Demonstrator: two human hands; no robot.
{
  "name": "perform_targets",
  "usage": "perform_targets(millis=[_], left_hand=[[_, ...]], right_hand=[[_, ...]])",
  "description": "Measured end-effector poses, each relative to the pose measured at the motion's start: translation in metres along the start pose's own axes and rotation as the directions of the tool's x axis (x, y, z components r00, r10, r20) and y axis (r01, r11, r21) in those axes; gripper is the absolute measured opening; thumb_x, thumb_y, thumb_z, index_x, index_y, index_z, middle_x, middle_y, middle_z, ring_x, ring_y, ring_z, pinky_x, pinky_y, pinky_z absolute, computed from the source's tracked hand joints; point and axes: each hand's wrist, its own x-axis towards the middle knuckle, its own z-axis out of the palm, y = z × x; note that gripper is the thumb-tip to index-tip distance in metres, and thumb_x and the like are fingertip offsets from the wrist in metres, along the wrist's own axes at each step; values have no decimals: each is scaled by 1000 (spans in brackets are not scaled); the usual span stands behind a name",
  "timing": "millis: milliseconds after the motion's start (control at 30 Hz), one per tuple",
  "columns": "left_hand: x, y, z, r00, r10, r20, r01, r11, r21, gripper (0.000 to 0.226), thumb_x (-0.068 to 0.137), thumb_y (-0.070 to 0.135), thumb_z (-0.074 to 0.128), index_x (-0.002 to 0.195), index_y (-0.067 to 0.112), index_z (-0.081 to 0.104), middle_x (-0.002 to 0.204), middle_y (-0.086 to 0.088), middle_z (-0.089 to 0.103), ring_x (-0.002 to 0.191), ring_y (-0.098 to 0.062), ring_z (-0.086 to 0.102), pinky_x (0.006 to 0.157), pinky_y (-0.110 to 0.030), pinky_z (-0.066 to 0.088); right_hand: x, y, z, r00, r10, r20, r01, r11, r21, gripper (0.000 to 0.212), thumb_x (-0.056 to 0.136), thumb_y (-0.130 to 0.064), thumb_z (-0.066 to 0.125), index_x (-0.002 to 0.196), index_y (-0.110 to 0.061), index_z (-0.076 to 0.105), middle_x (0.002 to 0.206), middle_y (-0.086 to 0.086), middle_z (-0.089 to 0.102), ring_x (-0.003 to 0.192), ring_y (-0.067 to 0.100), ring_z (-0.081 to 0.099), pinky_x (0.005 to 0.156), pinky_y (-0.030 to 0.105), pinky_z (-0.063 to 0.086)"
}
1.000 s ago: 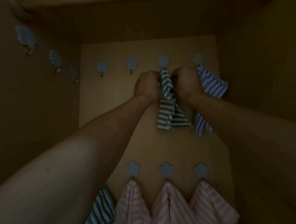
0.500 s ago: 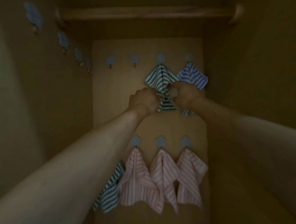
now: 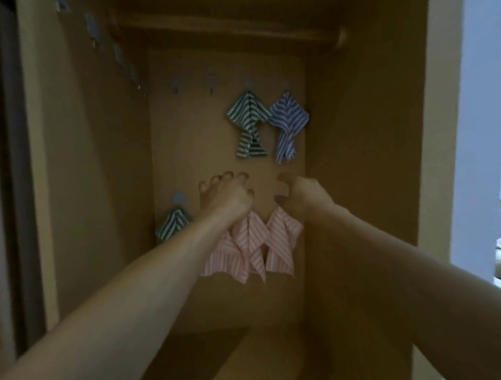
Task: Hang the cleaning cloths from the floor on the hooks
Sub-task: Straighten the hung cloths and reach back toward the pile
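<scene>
Both hands raised before wardrobe back panel (image 3: pixel 192 140), holding nothing. Left hand (image 3: pixel 224 199) fingers loosely spread, curled. Right hand (image 3: pixel 300 196) fingers loosely curled, empty. Green striped cloth (image 3: pixel 249 121) hangs from upper hook, blue striped cloth (image 3: pixel 287 122) just beside it. Lower row: second green cloth (image 3: pixel 173 226) at left, pink striped cloths (image 3: pixel 253 243) behind wrists.

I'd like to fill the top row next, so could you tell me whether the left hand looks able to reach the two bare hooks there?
Probably yes. The left hand holds nothing, and no cloth lies between it and the two bare hooks left of the green-and-white striped cloth.
</scene>
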Motion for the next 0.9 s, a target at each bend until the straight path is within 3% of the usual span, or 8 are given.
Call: perform_targets(millis=[300, 433, 567, 700, 900], left_hand=[[-129, 35, -3, 989, -74, 130, 84, 994, -74, 52, 96, 43, 34, 147, 33, 33, 157, -1, 30, 141, -28, 28, 111, -53, 18], [-197, 64, -7, 979, -116, 165, 132, 987, -90, 51, 95, 41, 38, 147, 38, 33, 159, 5, 26, 144, -26, 24, 115, -55, 12], [-268, 95, -10, 974, -142, 179, 153, 987, -47, 47, 97, 45, 39, 144, 40, 36, 157, 3, 31, 145, -25, 22, 115, -58, 7], [-328, 121, -12, 958, -151, 243, 157, 988, -4, 51, 98, 50, 36, 148, 40, 30, 160, 5, 22, 148, -25, 14, 115, -60, 4], [-402, 156, -20, 961, -74, 267, 79, 997, -9, 50, 99, 50, 34, 147, 41, 29, 160, 4, 22, 149, -23, 12, 115, -61, 4]], right_hand=[[-130, 12, -4, 997, -3, 75, -10, 985, 174, 52, 94, -31, 55, 143, -22, 40, 136, 8, 52, 122, 26, 52, 96, 33, 46], [-195, 33, -13, 987, 32, 161, -67, 972, 223, 51, 94, -33, 56, 142, -27, 40, 132, 7, 54, 117, 25, 55, 94, 44, 52], [-262, 53, -22, 976, 63, 209, -109, 970, 217, 50, 92, -35, 58, 139, -30, 41, 131, 4, 54, 118, 24, 54, 94, 45, 52], [-327, 67, -27, 965, 104, 242, -145, 976, 160, 52, 93, -39, 56, 141, -30, 39, 135, 3, 50, 121, 26, 52, 93, 41, 49], [-415, 83, -45, 951, 172, 257, -212, 967, 140, 56, 96, -40, 54, 147, -32, 32, 146, 1, 42, 132, 27, 43, 106, 46, 43]])
